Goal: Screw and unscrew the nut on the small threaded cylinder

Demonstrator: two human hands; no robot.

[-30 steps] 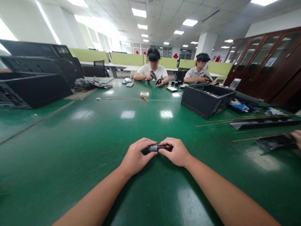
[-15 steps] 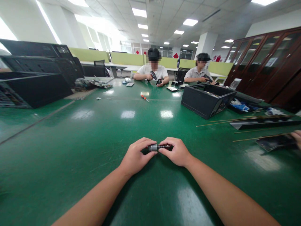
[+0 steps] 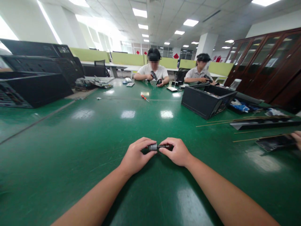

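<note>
Low over the green table, my left hand (image 3: 135, 156) is closed around a short silver cylinder (image 3: 153, 147) with a dark end. My right hand (image 3: 178, 152) pinches a slim, dark, ribbed rod (image 3: 164, 146) with a reddish tint. Cylinder and rod lie in one line, end to end, with the fingertips of both hands nearly meeting. My fingers cover the outer ends of both parts, and whether rod and cylinder are joined I cannot tell.
An orange screwdriver (image 3: 144, 98) lies ahead on the green table (image 3: 94, 135). A black computer case (image 3: 199, 102) stands right of it, near thin rods and a metal channel (image 3: 261, 121). More cases (image 3: 47, 89) are at left. Two people work opposite with power drills; another hand (image 3: 297, 138) shows at far right.
My hands have drawn apart very slightly, and a little more of the ribbed rod shows between them. At the far right, the other person's hand has shifted slightly.
</note>
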